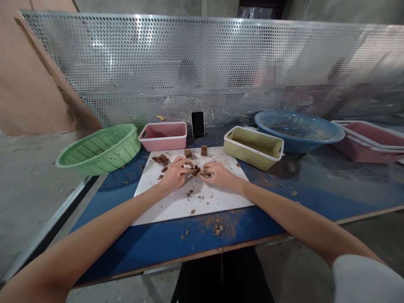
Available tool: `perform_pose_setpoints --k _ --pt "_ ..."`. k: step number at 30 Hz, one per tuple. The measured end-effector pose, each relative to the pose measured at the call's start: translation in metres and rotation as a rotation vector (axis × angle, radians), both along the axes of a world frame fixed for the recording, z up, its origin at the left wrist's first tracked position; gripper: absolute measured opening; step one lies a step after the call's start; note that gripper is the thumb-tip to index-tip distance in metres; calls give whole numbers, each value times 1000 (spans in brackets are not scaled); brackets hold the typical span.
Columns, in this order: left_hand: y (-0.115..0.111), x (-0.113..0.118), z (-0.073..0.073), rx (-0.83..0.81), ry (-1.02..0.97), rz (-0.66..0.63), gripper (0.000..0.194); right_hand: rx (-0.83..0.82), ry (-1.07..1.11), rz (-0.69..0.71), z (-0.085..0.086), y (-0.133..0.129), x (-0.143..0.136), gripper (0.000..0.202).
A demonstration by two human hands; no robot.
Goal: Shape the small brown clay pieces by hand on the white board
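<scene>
Both hands meet over a white sheet (170, 206) on the blue table. Between their fingertips is a small cluster of dark brown clay-like lumps (196, 169). My left hand (176, 173) pinches it from the left with bent fingers. From the right, my right hand (217, 174) closes its fingers on the same cluster. Just beyond the hands stand two brown blocks, one (188, 153) on the left and one (204, 150) on the right. A rough brown lump (160, 159) lies at the sheet's left, and crumbs are scattered around.
Along the back stand a green basket (129, 145), a pink bin (164, 144), a phone (198, 125), a yellow-green bin (249, 153), a blue basin (303, 145) and stacked pink bins (362, 149). Behind them rises a perforated metal panel (221, 54). Loose bits (218, 228) lie near the front edge.
</scene>
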State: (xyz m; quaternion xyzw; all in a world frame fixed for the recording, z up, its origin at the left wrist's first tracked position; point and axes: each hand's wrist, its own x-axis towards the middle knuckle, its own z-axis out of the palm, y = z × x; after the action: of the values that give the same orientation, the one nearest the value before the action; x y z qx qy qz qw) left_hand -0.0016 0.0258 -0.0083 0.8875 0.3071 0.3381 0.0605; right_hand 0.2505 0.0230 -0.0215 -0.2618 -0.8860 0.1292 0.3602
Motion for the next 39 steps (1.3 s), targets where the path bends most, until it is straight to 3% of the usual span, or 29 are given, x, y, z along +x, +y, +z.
perform_pose_setpoints --k 8,12,19,27,31,36,39 --pt "3 -1 -2 21 -9 -1 57 7 -13 -40 4 -3 -1 29" --pt "4 -1 -3 61 5 2 56 17 -63 35 5 -5 -2 23" --pt "3 -1 -2 126 41 -8 57 12 -40 -6 2 -3 -2 21" --pt "3 -1 -3 103 22 -4 60 18 -29 -35 1 -3 -2 26" --pt "4 -1 -3 103 34 -3 59 13 -84 51 4 -4 -3 21" --pt "5 -1 -4 107 24 -6 58 3 -48 -21 4 -5 -2 24" --pt "5 -1 -5 118 25 -6 60 8 -82 7 3 -5 -3 23"
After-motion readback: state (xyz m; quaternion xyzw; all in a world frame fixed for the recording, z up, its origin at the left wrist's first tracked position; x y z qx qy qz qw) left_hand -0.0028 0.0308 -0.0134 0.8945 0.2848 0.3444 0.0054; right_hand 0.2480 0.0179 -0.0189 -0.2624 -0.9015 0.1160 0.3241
